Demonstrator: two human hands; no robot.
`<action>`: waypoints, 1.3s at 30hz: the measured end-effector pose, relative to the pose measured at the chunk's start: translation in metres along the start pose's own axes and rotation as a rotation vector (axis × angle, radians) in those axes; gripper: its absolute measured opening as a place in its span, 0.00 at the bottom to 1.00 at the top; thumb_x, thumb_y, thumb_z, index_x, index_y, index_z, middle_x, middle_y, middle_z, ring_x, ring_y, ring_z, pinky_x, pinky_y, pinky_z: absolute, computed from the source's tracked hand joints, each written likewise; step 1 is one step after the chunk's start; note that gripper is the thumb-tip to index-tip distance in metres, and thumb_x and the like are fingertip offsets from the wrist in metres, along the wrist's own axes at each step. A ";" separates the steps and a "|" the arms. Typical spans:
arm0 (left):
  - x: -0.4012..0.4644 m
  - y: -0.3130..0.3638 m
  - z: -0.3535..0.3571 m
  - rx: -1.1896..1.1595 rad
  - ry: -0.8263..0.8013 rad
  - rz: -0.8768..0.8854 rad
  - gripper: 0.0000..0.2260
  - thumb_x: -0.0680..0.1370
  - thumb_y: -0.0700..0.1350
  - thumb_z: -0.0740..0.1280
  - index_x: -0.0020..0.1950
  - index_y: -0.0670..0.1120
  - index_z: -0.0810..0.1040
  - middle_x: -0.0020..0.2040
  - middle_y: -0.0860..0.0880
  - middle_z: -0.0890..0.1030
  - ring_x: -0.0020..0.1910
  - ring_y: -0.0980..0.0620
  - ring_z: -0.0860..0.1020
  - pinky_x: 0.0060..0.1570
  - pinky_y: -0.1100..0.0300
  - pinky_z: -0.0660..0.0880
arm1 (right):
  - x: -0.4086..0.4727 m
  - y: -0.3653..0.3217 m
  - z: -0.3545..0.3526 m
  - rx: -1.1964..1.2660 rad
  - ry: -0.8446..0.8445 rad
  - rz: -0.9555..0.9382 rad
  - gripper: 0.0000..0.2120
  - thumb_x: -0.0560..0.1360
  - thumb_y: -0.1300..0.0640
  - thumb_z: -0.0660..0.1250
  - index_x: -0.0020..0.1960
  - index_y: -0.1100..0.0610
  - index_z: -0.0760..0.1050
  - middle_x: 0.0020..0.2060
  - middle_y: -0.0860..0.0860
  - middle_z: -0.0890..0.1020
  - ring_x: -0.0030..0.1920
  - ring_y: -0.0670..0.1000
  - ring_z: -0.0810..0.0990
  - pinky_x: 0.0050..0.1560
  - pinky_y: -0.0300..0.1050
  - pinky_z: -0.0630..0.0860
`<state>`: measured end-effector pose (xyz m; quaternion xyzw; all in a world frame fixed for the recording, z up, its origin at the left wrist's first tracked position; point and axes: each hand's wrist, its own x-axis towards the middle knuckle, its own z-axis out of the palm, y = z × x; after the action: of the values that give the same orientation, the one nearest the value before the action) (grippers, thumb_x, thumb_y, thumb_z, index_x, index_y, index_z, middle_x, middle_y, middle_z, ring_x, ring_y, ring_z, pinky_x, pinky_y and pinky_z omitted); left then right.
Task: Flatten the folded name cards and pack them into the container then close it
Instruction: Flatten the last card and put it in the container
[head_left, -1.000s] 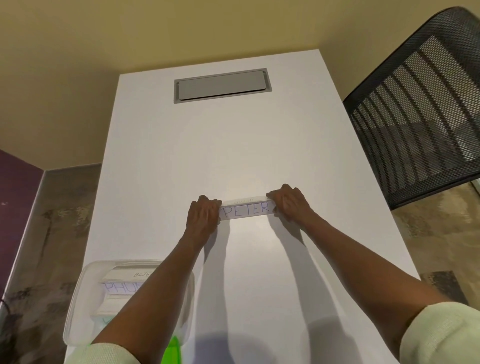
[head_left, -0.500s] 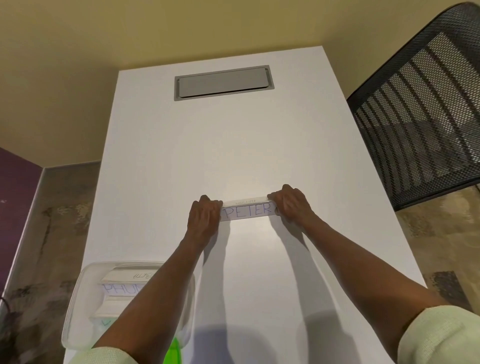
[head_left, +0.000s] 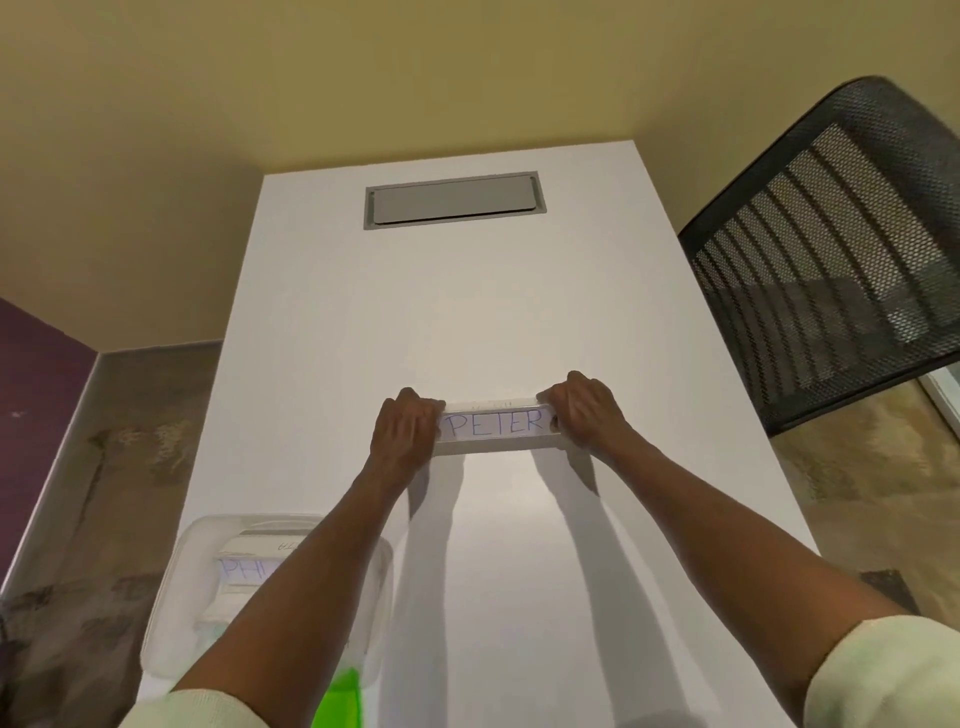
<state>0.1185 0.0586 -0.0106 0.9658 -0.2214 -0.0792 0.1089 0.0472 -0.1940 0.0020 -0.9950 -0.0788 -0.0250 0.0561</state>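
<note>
A white name card (head_left: 496, 426) lettered PETER is seen folded at mid-surface. Near the left edge, a clear container (head_left: 179, 587) is found open, with flattened cards (head_left: 244, 566) stacked inside.

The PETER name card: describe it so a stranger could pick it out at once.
Start from the long white table with the grey hatch at its far end. Near the table's middle, the left hand and right hand grip the two ends of a folded white name card. It reads PETER in blue letters, unlike the cards lying in the clear container at the near left corner.
</note>
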 end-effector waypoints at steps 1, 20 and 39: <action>-0.003 -0.001 -0.004 -0.023 0.011 0.056 0.12 0.76 0.35 0.61 0.55 0.39 0.81 0.49 0.40 0.83 0.44 0.43 0.76 0.38 0.59 0.69 | -0.001 -0.003 -0.005 -0.007 0.011 -0.007 0.18 0.47 0.68 0.81 0.36 0.61 0.82 0.24 0.54 0.79 0.25 0.56 0.77 0.23 0.39 0.68; -0.096 -0.052 -0.125 0.003 -0.012 -0.040 0.18 0.75 0.38 0.70 0.65 0.47 0.79 0.57 0.41 0.79 0.59 0.42 0.76 0.58 0.52 0.73 | -0.027 -0.124 -0.080 0.003 -0.095 0.041 0.08 0.65 0.61 0.70 0.43 0.58 0.75 0.33 0.56 0.74 0.40 0.59 0.72 0.34 0.43 0.59; -0.201 -0.160 -0.135 -0.077 -0.034 -0.255 0.16 0.73 0.33 0.70 0.59 0.46 0.82 0.45 0.47 0.86 0.50 0.52 0.82 0.47 0.63 0.73 | -0.029 -0.267 -0.059 0.068 -0.181 -0.104 0.11 0.63 0.58 0.75 0.43 0.61 0.80 0.39 0.59 0.83 0.42 0.59 0.81 0.33 0.42 0.64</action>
<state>0.0328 0.3122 0.1014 0.9798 -0.0955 -0.1173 0.1312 -0.0263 0.0562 0.0878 -0.9853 -0.1360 0.0646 0.0811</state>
